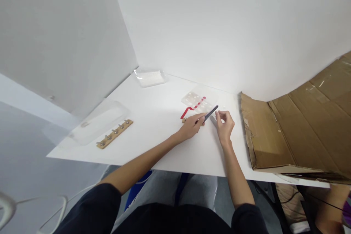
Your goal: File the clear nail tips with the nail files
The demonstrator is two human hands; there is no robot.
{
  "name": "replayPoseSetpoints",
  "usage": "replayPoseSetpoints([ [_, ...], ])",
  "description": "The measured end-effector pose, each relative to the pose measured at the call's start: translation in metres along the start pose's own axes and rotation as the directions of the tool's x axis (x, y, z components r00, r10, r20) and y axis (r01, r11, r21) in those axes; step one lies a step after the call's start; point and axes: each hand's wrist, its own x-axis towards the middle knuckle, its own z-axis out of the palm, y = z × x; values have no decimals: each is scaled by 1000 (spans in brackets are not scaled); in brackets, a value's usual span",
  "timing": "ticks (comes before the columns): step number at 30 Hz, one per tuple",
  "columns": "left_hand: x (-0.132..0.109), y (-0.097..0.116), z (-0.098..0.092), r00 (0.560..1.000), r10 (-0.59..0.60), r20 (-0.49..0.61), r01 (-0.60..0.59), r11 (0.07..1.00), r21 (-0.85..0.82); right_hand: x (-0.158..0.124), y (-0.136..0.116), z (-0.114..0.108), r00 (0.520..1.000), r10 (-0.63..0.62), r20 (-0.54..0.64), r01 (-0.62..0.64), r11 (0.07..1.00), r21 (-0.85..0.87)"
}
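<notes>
My left hand [193, 125] is closed around a slim, dark, flat bar [211, 112], which tilts up to the right above the table. I cannot tell exactly what kind of thing it is. Close to its far end, my right hand [225, 124] has thumb and fingertips pinched together; anything between them is too small to make out. Behind the hands lies a clear plastic packet [193, 98] with a red strip [187, 112] beside and across it. A small wooden end [184, 120] shows past my left hand, the remainder hidden.
To the left lies a wooden rail with several metal hooks [115, 134], next to a clear plastic tray or sleeve [94, 124]. A clear bag with something white [151, 78] is at the back corner. An open cardboard box [264, 131] fills the right side. White panels stand behind and left.
</notes>
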Motion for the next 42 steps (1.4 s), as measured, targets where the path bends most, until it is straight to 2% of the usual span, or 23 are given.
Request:
replayPoseSetpoints([
  [1, 0, 0, 1, 1000, 10, -3, -10, 1000, 12, -1, 0, 0, 1000, -8, -29, 7, 1000, -15],
  [3, 1, 0, 1, 999, 31, -18, -31, 999, 32, -3, -2, 1, 1000, -10, 4, 10, 1000, -25],
  [6, 2, -1, 0, 997, 70, -44, -67, 995, 69, -4, -6, 1, 981, 12, 195, -11, 1000, -8],
  [8, 3, -3, 0, 995, 87, -48, -83, 993, 86, -3, -7, 1, 962, 27, 272, -32, 999, 11],
  [10, 3, -4, 0, 995, 92, -39, -88, 991, 96, -1, -7, -1, 975, 31, 221, -39, 999, 29],
  [13, 2, -5, 1, 995, 96, -24, -93, 990, 105, 3, -6, -4, 997, 30, 67, -33, 998, 45],
  [14, 1, -5, 1, 995, 97, -23, -94, 990, 109, 3, -6, -4, 998, 32, 59, -35, 998, 49],
  [18, 2, -6, 1, 995, 97, -34, -92, 987, 131, 3, -8, -3, 966, 53, 253, -71, 996, 61],
  [20, 2, -7, 1, 995, 97, -37, -91, 986, 139, 2, -9, -3, 949, 58, 311, -84, 994, 69],
  [27, 2, -7, -1, 994, 107, -33, -101, 985, 142, 5, -5, -2, 977, 50, 208, -74, 991, 111],
  [35, 4, -15, -3, 991, 129, -27, -121, 973, 198, -3, -10, 4, 968, 82, 238, -102, 992, 74],
  [42, 2, -13, -5, 988, 155, -2, -146, 935, 322, 3, -10, 0, 920, 149, 364, -209, 969, 133],
])
